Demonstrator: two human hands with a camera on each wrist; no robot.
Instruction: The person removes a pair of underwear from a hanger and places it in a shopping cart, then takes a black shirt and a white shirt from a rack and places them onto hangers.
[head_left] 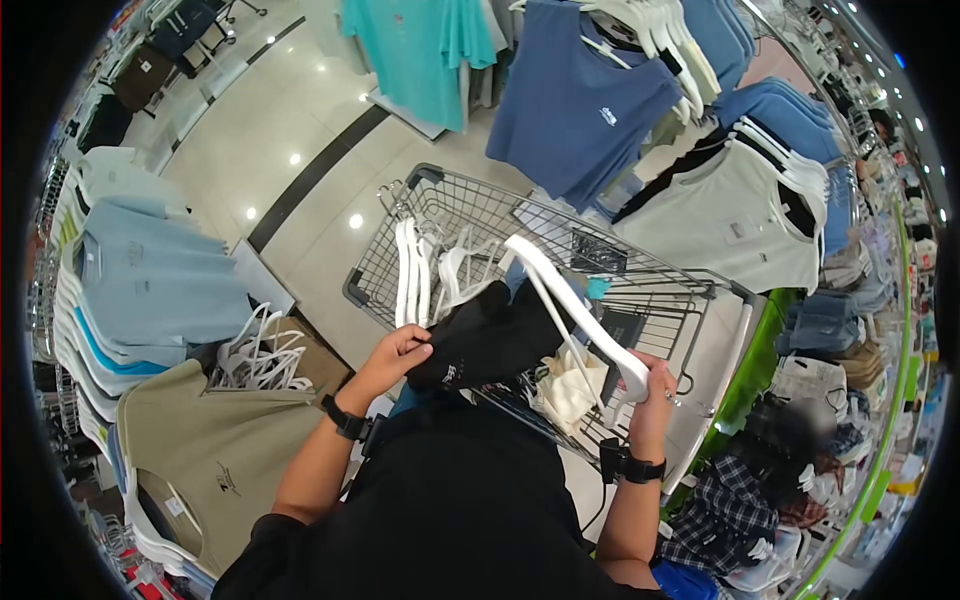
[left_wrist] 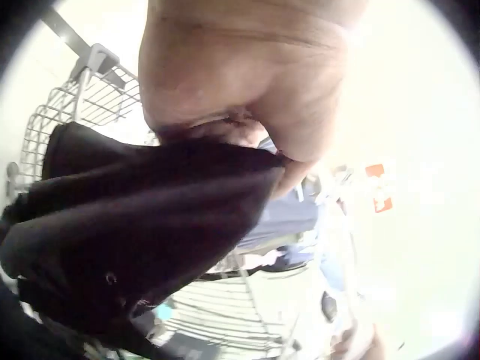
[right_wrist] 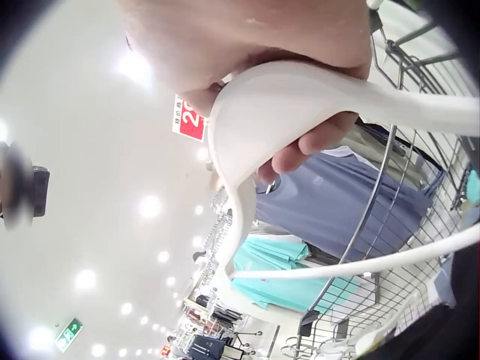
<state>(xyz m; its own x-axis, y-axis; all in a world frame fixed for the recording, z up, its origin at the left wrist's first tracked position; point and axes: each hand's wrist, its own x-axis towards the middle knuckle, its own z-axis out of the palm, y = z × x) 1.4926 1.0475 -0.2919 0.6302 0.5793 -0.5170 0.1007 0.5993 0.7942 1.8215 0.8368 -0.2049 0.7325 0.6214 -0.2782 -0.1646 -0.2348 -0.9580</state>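
Observation:
In the head view my left hand (head_left: 393, 358) pinches the edge of a black garment (head_left: 480, 345) with small light lettering, held over the near side of a wire shopping cart (head_left: 440, 185). The left wrist view has the black garment (left_wrist: 142, 217) hanging in folds below the left hand (left_wrist: 247, 75). My right hand (head_left: 652, 402) grips one end of a white clothes hanger (head_left: 580, 310), whose far end slants toward the garment. In the right wrist view, fingers (right_wrist: 292, 156) curl round the hanger's broad white end (right_wrist: 270, 112).
Several white hangers (head_left: 412, 270) stand in the cart beside a cream cloth (head_left: 570, 390). Racks hold blue tops (head_left: 580, 110), pale green tops (head_left: 730, 215) and light blue shirts (head_left: 150, 270). At the right, a person in a plaid shirt (head_left: 725, 510) is close by.

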